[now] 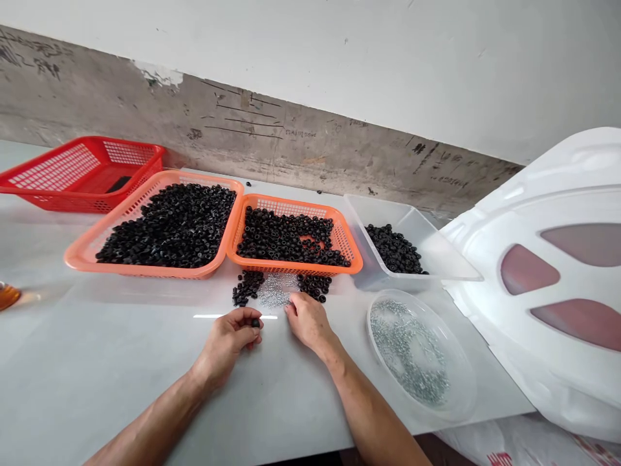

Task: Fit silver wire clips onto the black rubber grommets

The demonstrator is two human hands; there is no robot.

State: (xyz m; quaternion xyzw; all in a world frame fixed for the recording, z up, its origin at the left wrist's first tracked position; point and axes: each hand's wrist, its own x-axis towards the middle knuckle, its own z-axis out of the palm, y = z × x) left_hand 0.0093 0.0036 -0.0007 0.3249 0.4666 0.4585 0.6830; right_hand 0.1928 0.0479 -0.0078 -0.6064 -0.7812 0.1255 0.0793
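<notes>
My left hand is closed in a pinch around a small round black part, held just above the table. My right hand has its fingers pressed together at the near right edge of a pile of tiny silvery pieces; whatever lies between its fingertips is too small to make out. Left of the silvery pile is a heap of small black parts, and on its right lies a group of black ring-shaped parts.
An orange basket and a larger peach basket hold many black parts. To the left stands a red basket. At right are a clear bin with black parts, a round tub of silvery pieces, and a white plastic chair.
</notes>
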